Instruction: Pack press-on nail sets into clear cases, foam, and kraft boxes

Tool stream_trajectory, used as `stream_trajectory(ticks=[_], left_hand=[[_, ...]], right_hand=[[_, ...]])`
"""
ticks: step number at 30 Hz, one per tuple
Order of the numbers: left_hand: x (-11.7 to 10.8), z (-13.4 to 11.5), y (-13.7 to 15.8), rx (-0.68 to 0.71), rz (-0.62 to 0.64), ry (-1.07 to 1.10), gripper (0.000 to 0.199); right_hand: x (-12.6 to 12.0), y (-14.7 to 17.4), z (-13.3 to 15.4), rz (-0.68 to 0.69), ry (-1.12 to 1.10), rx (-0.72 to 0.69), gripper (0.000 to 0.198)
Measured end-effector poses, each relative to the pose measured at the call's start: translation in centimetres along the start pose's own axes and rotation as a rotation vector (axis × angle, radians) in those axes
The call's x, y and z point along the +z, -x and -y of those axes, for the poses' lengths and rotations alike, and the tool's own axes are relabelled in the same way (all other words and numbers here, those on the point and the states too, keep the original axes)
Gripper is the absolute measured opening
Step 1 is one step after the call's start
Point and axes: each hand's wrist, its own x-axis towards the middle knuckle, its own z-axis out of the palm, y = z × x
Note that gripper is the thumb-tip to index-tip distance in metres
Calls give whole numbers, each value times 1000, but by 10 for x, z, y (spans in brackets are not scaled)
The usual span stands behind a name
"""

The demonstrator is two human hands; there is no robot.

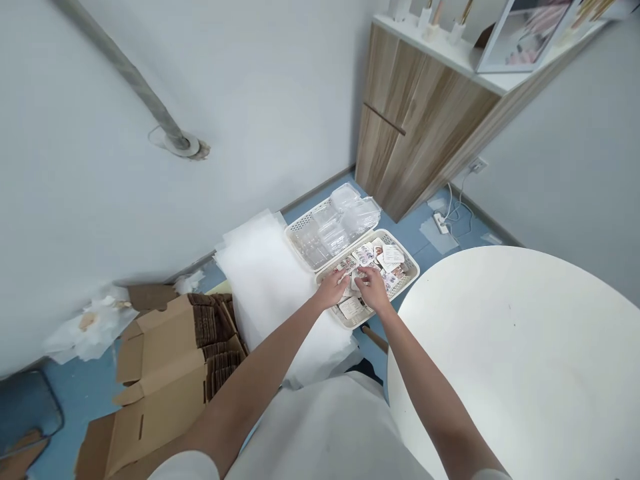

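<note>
A cream plastic basket [411, 277] on the floor holds many small printed cards [393, 255], white with rounded corners and pictures or text. Both of my hands reach down over its near left part. My left hand [333, 288] has its fingers curled together at the edge of some cards. Close beside it, my right hand [371, 288] also pinches at the cards, thumb toward the left hand. The fingers partly hide how many cards are between them. Just behind, a second cream basket [295, 233] contains clear plastic packs [333, 233].
A stack of white foam sheets [270, 267] lies left of the baskets, with folded brown cardboard boxes [167, 347] further left. A round white table [520, 360] stands at my right. Behind are a wooden cabinet [425, 100] and a power strip [441, 223] with cables.
</note>
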Motion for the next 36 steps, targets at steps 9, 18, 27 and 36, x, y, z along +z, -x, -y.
stream_trajectory(ticks=[9,18,27,36], left_hand=[[13,8,-14,-35,25,-247,48],[19,13,-6,-80,-50,-46,36],[26,19,-8,-180,-68,188,37],[27,16,9,-192,-18,306,41]], right_hand=[[11,-23,-13,79,10,7,34],[19,-31,-7,134,363,-47,39],[22,-25,-8,61,319,50,43],[10,-5,-19,-35,12,212,31]])
